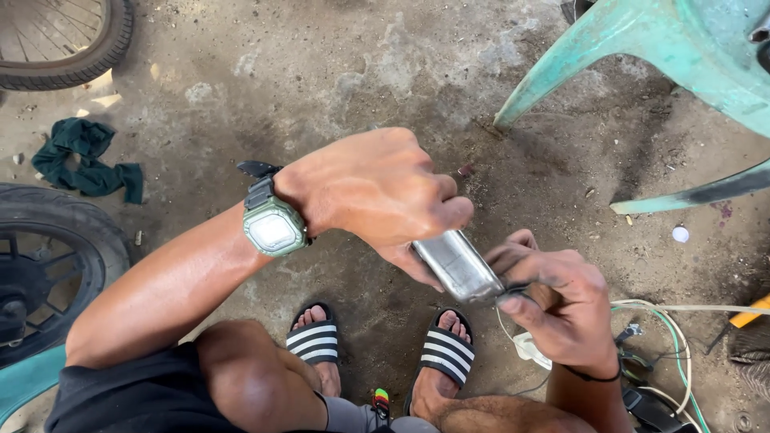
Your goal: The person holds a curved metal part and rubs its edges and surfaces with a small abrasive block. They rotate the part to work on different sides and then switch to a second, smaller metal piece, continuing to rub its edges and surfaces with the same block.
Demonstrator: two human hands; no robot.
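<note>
Near the middle of the frame the person's left hand (373, 188) curls over the upper end of a flat silver metal piece (455, 265), fingers folded tight around it with the knuckles up. A green wristwatch (273, 224) sits on that wrist. The right hand (557, 301), just lower right of centre, pinches the lower end of the same piece; its thumb and forefinger are pressed together on the edge, the fingertips blackened with grime (what exactly lies between them is too small to tell). So the metal piece hangs in the air between both hands, tilted from upper left down to lower right, above the person's feet.

Below it, two black sandals with white stripes (313, 341) rest on the dirty concrete floor (321, 88). At the left edge stands a black motorcycle wheel (48, 265), and a bicycle wheel (60, 40) shows in the upper left corner. A crumpled dark green rag (88, 160) lies between them. A worn green plastic chair (642, 40) fills the upper right. Loose wires (666, 337) trail across the lower right.
</note>
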